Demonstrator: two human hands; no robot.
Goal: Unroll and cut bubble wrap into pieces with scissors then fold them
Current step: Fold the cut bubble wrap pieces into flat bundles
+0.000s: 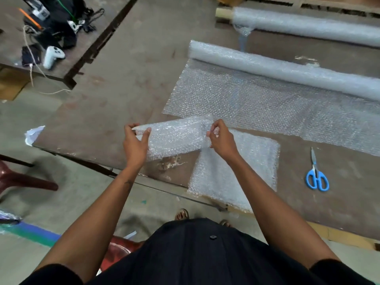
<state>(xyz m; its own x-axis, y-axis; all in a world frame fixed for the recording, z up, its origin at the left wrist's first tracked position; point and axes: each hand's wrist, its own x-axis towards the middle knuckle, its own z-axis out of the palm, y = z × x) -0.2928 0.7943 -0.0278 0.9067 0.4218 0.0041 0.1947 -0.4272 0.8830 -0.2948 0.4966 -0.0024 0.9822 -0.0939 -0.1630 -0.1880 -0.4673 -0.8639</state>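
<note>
Both hands pinch a cut bubble wrap piece [174, 138] above the table's [127, 83] near edge: left hand [134, 144] one end, right hand [222, 139] the other. Fold lines blur; the bubble wrap roll [277, 70] runs off frame.

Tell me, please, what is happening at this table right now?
A person is folding a cut piece of bubble wrap, with the left hand and the right hand each pinching one end above the table. A folded piece lies beneath. The blue scissors rest unused to the right, and the partly unrolled roll lies behind.
</note>
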